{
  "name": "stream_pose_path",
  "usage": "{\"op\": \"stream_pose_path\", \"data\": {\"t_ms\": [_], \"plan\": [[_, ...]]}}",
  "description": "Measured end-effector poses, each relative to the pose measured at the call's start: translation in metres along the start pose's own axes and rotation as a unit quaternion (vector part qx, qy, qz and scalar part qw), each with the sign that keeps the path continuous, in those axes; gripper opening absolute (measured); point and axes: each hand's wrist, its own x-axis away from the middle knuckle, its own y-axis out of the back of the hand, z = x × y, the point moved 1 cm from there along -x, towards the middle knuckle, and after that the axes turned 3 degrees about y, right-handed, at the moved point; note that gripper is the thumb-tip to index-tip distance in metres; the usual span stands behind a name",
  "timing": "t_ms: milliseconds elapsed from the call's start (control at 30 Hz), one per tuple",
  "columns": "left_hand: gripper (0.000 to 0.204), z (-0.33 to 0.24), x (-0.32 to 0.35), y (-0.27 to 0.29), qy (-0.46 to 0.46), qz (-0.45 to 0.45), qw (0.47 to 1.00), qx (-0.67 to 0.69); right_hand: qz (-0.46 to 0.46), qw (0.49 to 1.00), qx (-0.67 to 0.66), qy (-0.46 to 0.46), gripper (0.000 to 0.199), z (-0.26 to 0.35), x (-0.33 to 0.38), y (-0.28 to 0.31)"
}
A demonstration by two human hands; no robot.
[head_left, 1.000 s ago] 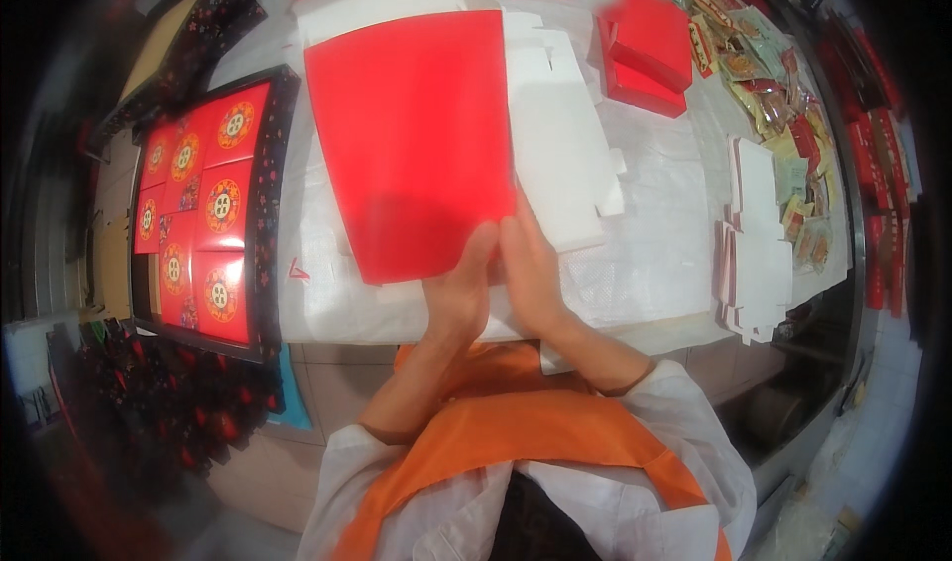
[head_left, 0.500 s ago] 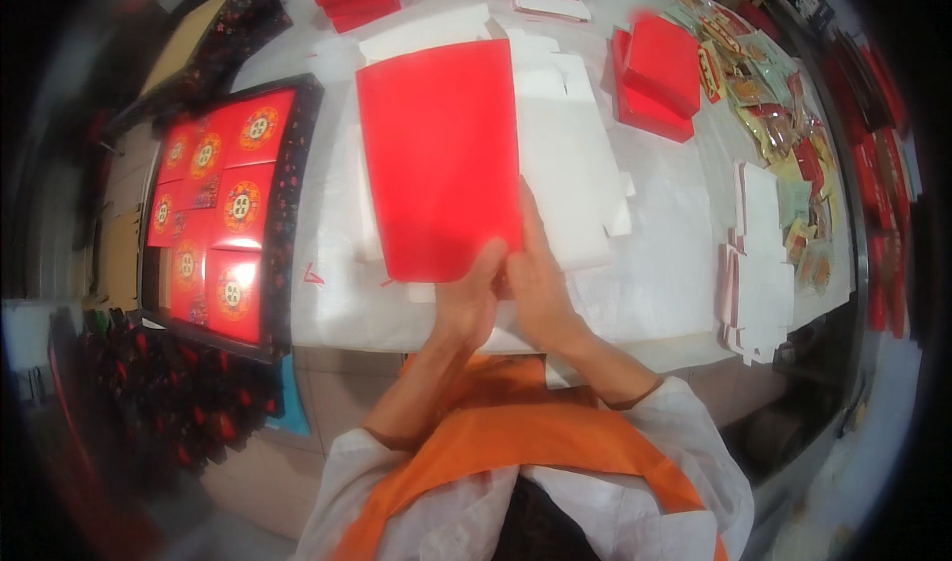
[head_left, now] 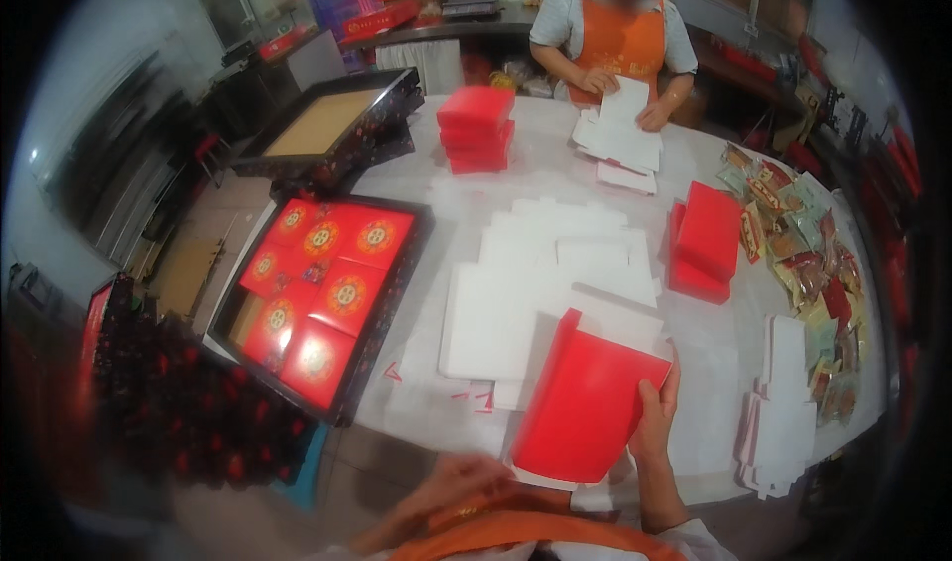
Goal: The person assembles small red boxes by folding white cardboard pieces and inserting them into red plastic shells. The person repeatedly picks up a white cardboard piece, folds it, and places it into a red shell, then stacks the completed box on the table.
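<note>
- The right hand (head_left: 654, 424) holds the red box (head_left: 587, 407) by its right edge, fingers (head_left: 650, 394) curled over the rim and pinching it; the rest of the box has no hand on it.
- The left hand (head_left: 458, 484) sits low by the orange apron (head_left: 516, 533), apart from the box; I cannot tell whether its fingers are spread or closed.
- The box lies tilted, its lower left corner over the near counter (head_left: 426, 402) edge, its top end over the white flats (head_left: 555, 283).
- Risk: held at one edge only, the thin card could sag, twist or slip from the pinch and fall off the near edge.
- Risk: swinging it could sweep the loose white flats under it out of their pile.
- Just left stands the black tray (head_left: 382, 363) of red packets; a wide swing might clip its rim.
- Farther out: red stacks (head_left: 706, 242) right and at the far side (head_left: 477, 127), a white stack (head_left: 778, 407), wrapped sweets (head_left: 803, 264), another person (head_left: 617, 36) folding white card.
</note>
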Motion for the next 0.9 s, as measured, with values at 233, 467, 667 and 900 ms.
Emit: {"op": "stream_pose_path", "data": {"t_ms": [233,467,667,900], "plan": [[0.069,-0.023,-0.073,-0.011,-0.384,-0.224,0.891,-0.089,0.083,0.976,0.196,-0.037,0.048,-0.012,0.036,-0.021],[0.046,0.006,-0.074,-0.024,-0.283,-0.226,0.932,0.023,0.13,0.957,0.258,-0.002,0.035,-0.026,0.052,0.007],[0.011,0.014,-0.08,-0.015,-0.309,-0.252,0.912,0.101,0.087,0.968,0.233,-0.035,0.024,-0.041,0.042,0.002],[0.01,-0.003,-0.087,-0.028,-0.417,-0.302,0.843,0.153,-0.022,0.995,0.067,-0.073,0.011,-0.044,0.034,-0.006]]}}
